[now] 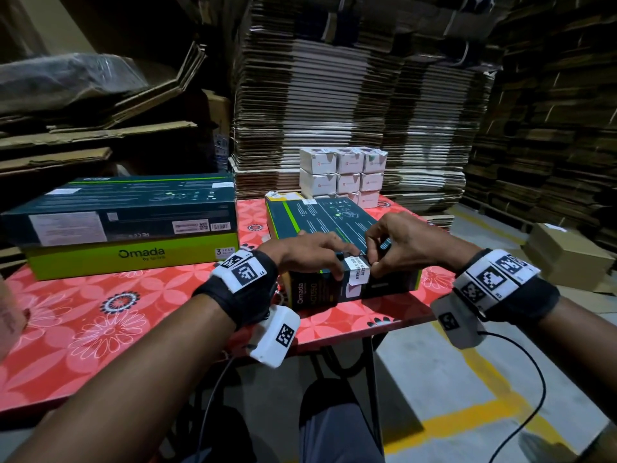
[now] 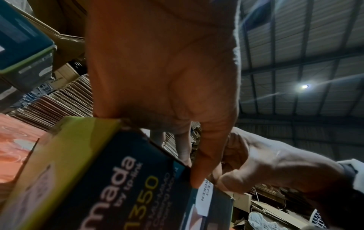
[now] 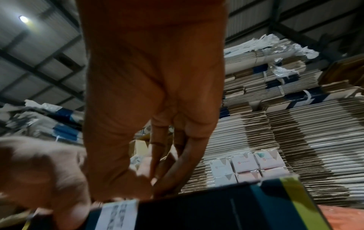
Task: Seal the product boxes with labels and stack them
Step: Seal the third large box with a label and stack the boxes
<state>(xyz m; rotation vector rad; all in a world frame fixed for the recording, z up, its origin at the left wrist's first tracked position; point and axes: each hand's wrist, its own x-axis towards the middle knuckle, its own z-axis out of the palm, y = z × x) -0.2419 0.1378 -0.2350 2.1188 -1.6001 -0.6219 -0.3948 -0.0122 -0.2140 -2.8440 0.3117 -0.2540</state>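
Observation:
A dark teal and green Omada product box [image 1: 334,225] lies on the red floral table [image 1: 100,322] near its front edge. A white seal label [image 1: 358,275] is folded over the box's near top edge. My left hand [image 1: 320,252] rests flat on the box top, with one fingertip pressed beside the label [image 2: 204,196]. My right hand [image 1: 375,259] pinches the label's upper end between thumb and curled fingers. The wrist views show the same box [image 3: 216,207] and label [image 3: 118,214] close up, with the fingertips partly hidden behind each other.
Two larger Omada boxes [image 1: 123,208] are stacked at the table's left. Several small white boxes [image 1: 344,172] stand stacked at the back. Tall piles of flattened cardboard [image 1: 350,95] rise behind. A brown carton [image 1: 567,259] sits on the floor at right.

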